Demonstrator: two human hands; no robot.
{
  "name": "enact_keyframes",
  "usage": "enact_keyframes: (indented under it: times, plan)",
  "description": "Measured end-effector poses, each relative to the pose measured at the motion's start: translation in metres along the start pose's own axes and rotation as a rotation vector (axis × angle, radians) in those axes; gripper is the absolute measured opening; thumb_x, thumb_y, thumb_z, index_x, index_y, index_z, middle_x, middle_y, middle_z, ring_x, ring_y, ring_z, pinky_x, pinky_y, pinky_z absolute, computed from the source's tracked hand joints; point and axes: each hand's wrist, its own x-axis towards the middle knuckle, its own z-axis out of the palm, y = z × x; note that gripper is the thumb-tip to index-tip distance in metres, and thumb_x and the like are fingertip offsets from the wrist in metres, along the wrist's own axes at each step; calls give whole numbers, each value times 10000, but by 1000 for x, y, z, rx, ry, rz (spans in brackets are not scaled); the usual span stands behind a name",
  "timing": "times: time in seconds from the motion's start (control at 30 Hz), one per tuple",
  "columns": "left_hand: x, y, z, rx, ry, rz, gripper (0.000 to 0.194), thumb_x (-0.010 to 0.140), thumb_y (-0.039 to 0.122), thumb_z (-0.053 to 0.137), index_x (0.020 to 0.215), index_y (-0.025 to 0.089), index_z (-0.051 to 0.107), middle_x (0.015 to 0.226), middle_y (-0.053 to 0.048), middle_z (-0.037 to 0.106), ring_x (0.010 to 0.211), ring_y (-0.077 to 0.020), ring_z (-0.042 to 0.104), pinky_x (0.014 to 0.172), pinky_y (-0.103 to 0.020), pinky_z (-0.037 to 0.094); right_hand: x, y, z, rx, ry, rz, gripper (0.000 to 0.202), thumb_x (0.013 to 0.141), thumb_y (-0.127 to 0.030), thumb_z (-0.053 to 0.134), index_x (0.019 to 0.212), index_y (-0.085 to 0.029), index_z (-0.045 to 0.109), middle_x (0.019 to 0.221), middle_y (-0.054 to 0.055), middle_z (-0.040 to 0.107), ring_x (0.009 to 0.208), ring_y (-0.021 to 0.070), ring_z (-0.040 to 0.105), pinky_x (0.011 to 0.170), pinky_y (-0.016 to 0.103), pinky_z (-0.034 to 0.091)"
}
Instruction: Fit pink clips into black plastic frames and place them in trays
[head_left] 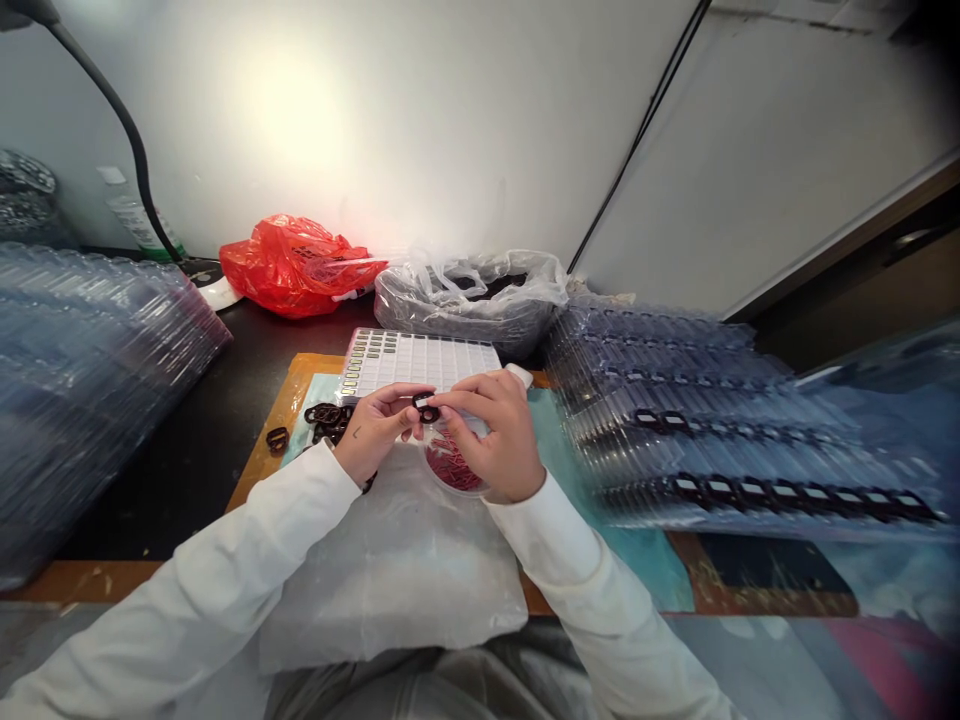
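Observation:
In front of me I hold a small black two-holed plastic part [426, 408] with a whitish patch on it. My left hand [375, 428] pinches it from the left between thumb and fingers. The thumb and forefinger of my right hand [499, 428] close on its right side. Under my right hand sits a round clear dish [454, 470] of thin dark-red pieces, partly covered by that hand. Beside my left hand lies a pile of similar black parts [322, 420], and one loose black part [277, 440] rests farther left. Behind my hands is a white gridded sheet [427, 362] with dark pieces along its left side.
Stacked clear plastic trays stand at left [90, 370] and right; black parts line the right stack [720, 430]. At the back are a red plastic bag [296, 265], a clear bag [472, 300] with dark contents and a lamp [124, 120]. Translucent plastic [405, 570] covers the front edge.

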Motion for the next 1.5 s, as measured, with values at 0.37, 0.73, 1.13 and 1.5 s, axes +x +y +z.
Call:
enact_keyframes:
  times: [0.37,0.73,1.13,1.5]
  plan:
    - [1,3,3,-53,33,-24,566,533,515,834,935,133,716,643,-27,646,500,-100,535,474,-217,354,-2,5,3,-88,15,-108,211,873,-272,546,983,-298,723,913,21,668,875,190,517,861,378,358]
    - [5,5,-3,-54,130,-16,617,444,533,857,904,147,717,576,-11,635,475,-99,523,468,-201,379,5,5,-1,-233,87,-341,130,894,-343,595,909,-301,717,905,-16,690,898,159,504,881,329,354]
    - [-2,0,-3,67,14,25,518,513,523,842,894,188,741,618,-21,638,496,-121,498,488,-242,383,-8,-5,-15,-558,45,-558,163,940,-228,520,876,-258,667,879,-41,659,915,133,467,1048,332,279]
    - [1,11,-4,85,134,-4,546,530,600,797,880,189,722,701,-27,643,547,-123,512,498,-237,410,-46,12,-113,-664,313,-243,83,844,-287,675,797,-335,723,793,-83,725,857,137,537,992,345,311]
